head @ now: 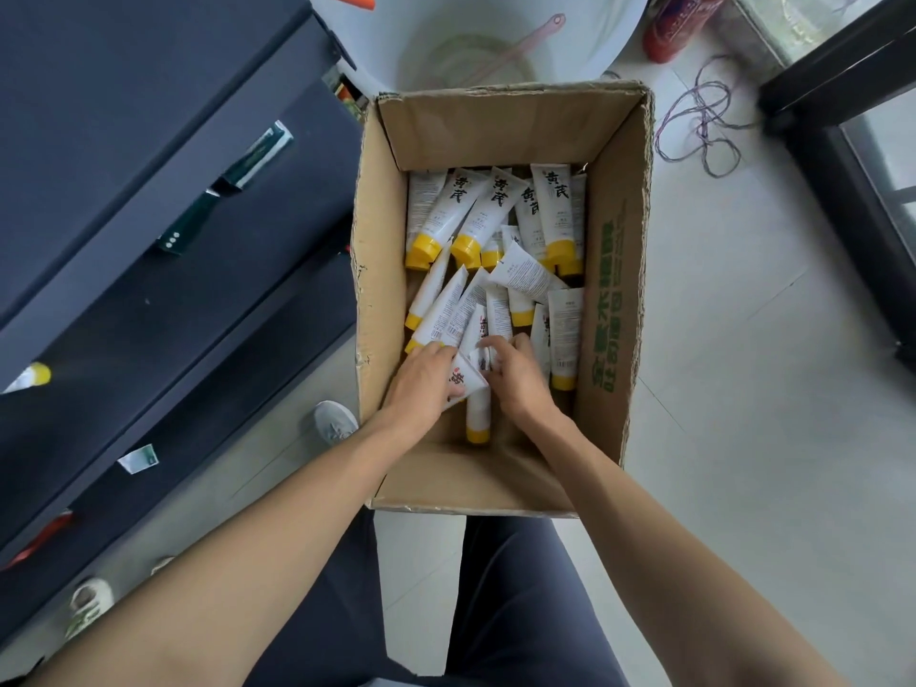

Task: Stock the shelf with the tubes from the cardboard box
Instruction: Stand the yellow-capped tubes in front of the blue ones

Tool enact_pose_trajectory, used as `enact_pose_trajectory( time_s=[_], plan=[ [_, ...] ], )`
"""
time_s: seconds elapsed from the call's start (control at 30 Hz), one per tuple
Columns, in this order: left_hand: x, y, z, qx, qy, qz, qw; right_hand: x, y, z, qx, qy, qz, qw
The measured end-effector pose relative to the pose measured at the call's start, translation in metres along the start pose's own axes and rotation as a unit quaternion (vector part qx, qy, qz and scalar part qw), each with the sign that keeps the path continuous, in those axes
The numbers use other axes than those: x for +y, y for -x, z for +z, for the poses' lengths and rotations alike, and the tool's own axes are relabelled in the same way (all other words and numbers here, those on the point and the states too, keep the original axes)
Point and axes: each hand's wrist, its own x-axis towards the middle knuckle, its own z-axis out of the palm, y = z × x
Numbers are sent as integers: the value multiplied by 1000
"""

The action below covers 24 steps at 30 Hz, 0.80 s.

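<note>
White yellow-capped tubes (495, 250) heaped loosely in open cardboard box (612, 270), dark shelf (148, 200) beside

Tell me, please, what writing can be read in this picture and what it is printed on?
"黄芪": large black characters on the fronts of the white tubes in the box.
Green characters down the box's right inner flap: blurred, not readable with confidence.
Fine print and barcodes on the tube backs: too small to read.
Lettering on the red bottle: blurred.
Tube gripped by the left hand, beside the right hand: mark mostly hidden.
</note>
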Motion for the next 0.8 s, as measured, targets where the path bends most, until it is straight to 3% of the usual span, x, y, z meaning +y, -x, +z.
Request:
enact_pose_trajectory(
  time_s=[0.1, 0.33, 0.5, 0.63, 0.8],
  plan=[
    [1, 10, 5, 16, -16, 15, 1000, 1, 0, -2, -8, 57, -28, 998],
    [-6, 28, 2, 29, 71, -22, 997, -5, -3, -14, -12, 107, -97, 989],
    [2, 33, -7, 47, 86, -19, 995, -2, 11, -24, -68, -39, 18, 997],
    [9, 38, -14, 52, 82, -22, 995, 10, 30, -26, -76, -223, 111, 965],
    [13, 49, -23, 41, 121, -41, 991, 11, 49, -28, -42, -261, 144, 954]
  ],
)
